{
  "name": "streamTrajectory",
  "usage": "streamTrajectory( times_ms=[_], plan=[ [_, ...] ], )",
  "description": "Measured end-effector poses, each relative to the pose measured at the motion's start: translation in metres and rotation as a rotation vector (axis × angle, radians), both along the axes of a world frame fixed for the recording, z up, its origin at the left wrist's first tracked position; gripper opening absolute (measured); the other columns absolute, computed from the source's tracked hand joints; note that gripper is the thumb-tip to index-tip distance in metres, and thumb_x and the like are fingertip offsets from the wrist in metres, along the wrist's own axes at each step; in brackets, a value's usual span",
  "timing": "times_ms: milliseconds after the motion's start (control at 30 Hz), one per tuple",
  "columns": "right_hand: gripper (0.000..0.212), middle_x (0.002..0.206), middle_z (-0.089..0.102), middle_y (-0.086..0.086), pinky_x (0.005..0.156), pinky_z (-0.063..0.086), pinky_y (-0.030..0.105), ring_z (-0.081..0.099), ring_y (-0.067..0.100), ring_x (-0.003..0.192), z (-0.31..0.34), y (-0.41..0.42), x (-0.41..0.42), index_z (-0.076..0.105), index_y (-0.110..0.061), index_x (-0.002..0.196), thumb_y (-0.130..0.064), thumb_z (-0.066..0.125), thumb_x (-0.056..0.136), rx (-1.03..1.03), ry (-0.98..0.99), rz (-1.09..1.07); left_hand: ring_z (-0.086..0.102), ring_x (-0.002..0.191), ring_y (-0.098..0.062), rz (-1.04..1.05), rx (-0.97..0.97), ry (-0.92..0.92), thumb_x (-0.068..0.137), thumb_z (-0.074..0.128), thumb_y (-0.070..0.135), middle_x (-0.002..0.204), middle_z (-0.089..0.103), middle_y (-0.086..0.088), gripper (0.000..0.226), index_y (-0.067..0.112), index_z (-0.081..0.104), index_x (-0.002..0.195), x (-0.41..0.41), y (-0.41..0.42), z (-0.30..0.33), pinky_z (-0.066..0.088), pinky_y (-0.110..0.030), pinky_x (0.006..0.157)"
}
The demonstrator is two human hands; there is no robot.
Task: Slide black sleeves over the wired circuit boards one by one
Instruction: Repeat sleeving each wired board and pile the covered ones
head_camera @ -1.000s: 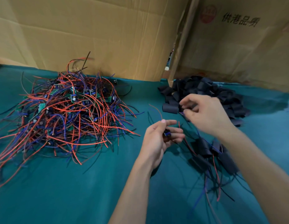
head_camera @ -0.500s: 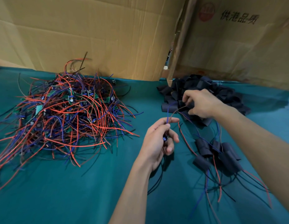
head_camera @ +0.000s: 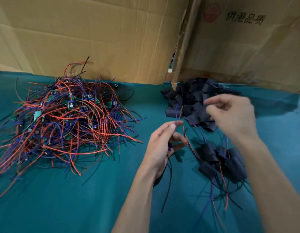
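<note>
A few boards already wear their sleeves: the finished sleeved boards [head_camera: 219, 158] lie in a small cluster on the green worktop [head_camera: 95, 199], near my right forearm. Far more remain, judging by the big tangled pile of wired circuit boards [head_camera: 62, 125] to my left. My left hand [head_camera: 164, 145] pinches the next circuit board's wires [head_camera: 176, 118], fingers curled round them, the board itself mostly hidden in my palm. My right hand [head_camera: 233, 116] hovers over the heap of black sleeves [head_camera: 192, 98]; it is blurred, fingers loosely curled, and I cannot tell whether it has a sleeve. Cardboard boxes [head_camera: 95, 39] wall the back. Loose trailing wires could snag.
</note>
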State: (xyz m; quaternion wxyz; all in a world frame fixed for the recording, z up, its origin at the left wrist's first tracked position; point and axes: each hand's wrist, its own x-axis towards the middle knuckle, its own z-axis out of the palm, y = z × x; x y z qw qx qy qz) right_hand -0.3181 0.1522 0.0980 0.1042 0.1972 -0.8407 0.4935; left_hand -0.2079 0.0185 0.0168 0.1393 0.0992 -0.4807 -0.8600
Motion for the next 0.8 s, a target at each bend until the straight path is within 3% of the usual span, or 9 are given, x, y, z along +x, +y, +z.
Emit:
streamTrajectory(
  times_ms=[100, 200, 267, 333, 400, 500, 567, 667, 800],
  plan=[
    [0.019, 0.061, 0.07, -0.005, 0.051, 0.046, 0.022, 0.063, 0.01, 0.05, -0.023, -0.012, 0.033, 0.077, -0.028, 0.076, -0.02, 0.064, 0.065, -0.176, -0.17, 0.124, 0.062, 0.074, -0.021, 0.004, -0.113, 0.024, 0.106, 0.044, 0.022, 0.064, 0.061, -0.006, 0.026, 0.018, 0.069, 0.11, 0.0, 0.005, -0.001, 0.053, -0.037, 0.085],
    [0.019, 0.068, 0.072, 0.0, 0.051, 0.049, 0.026, 0.063, 0.013, 0.051, -0.039, -0.021, 0.052, 0.075, -0.027, 0.08, -0.014, 0.068, 0.068, -0.289, -0.232, 0.206, 0.062, 0.07, -0.016, -0.01, -0.109, 0.049, 0.107, 0.041, 0.017, 0.081, 0.066, -0.009, 0.028, 0.016, 0.069, 0.104, 0.0, 0.006, -0.002, 0.053, -0.04, 0.087],
    [0.022, 0.079, 0.074, 0.0, 0.055, 0.053, 0.027, 0.062, 0.013, 0.056, -0.044, -0.021, 0.058, 0.073, -0.027, 0.086, -0.013, 0.076, 0.07, -0.346, -0.265, 0.325, 0.061, 0.069, -0.014, 0.006, -0.055, 0.059, 0.106, 0.042, 0.015, 0.088, 0.065, -0.015, 0.026, 0.013, 0.067, 0.101, 0.0, 0.004, -0.001, 0.056, -0.029, 0.074],
    [0.03, 0.092, 0.076, -0.002, 0.064, 0.059, 0.031, 0.064, 0.011, 0.064, -0.048, -0.02, 0.06, 0.071, -0.026, 0.093, -0.015, 0.083, 0.068, -0.303, -0.27, 0.419, 0.061, 0.069, -0.012, 0.018, -0.047, 0.035, 0.106, 0.045, 0.016, 0.086, 0.068, -0.01, 0.024, 0.015, 0.069, 0.098, -0.001, 0.003, -0.001, 0.05, -0.019, 0.059],
    [0.035, 0.1, 0.076, -0.001, 0.07, 0.06, 0.031, 0.066, 0.012, 0.07, -0.051, -0.018, 0.061, 0.069, -0.022, 0.096, -0.016, 0.087, 0.066, -0.25, -0.239, 0.432, 0.059, 0.074, -0.017, 0.027, -0.059, -0.002, 0.105, 0.048, 0.017, 0.083, 0.07, -0.005, 0.028, 0.02, 0.072, 0.092, -0.001, 0.003, -0.004, 0.042, -0.021, 0.055],
    [0.036, 0.1, 0.078, -0.002, 0.071, 0.058, 0.026, 0.07, 0.012, 0.074, -0.054, -0.014, 0.062, 0.07, -0.022, 0.096, -0.018, 0.089, 0.066, -0.242, -0.209, 0.411, 0.045, 0.087, -0.032, 0.043, -0.096, -0.027, 0.104, 0.048, 0.016, 0.09, 0.064, -0.016, 0.032, 0.022, 0.074, 0.088, -0.003, 0.003, -0.007, 0.031, -0.032, 0.062],
    [0.03, 0.096, 0.079, -0.004, 0.073, 0.06, 0.029, 0.073, 0.014, 0.077, -0.056, -0.011, 0.063, 0.071, -0.023, 0.095, -0.019, 0.088, 0.07, -0.251, -0.185, 0.377, 0.047, 0.087, -0.032, 0.037, -0.116, -0.016, 0.104, 0.047, 0.013, 0.093, 0.06, -0.021, 0.027, 0.015, 0.071, 0.092, -0.003, 0.003, -0.008, 0.036, -0.035, 0.068],
    [0.015, 0.082, 0.079, 0.0, 0.065, 0.06, 0.029, 0.074, 0.019, 0.067, -0.057, -0.006, 0.058, 0.073, -0.019, 0.09, -0.007, 0.081, 0.085, -0.357, -0.164, 0.274, 0.066, 0.072, -0.019, 0.011, -0.132, 0.019, 0.103, 0.048, 0.008, 0.08, 0.068, -0.009, 0.019, 0.004, 0.066, 0.096, -0.001, 0.003, -0.007, 0.057, -0.028, 0.074],
    [0.011, 0.067, 0.074, 0.001, 0.051, 0.054, 0.022, 0.067, 0.013, 0.054, -0.056, 0.005, 0.044, 0.07, -0.012, 0.087, -0.001, 0.073, 0.092, -0.649, -0.244, -0.007, 0.061, 0.06, -0.013, -0.001, -0.229, 0.022, 0.101, 0.051, 0.007, 0.062, 0.059, 0.003, 0.021, 0.009, 0.072, 0.097, 0.002, 0.003, -0.009, 0.057, -0.031, 0.072]
  ],
)
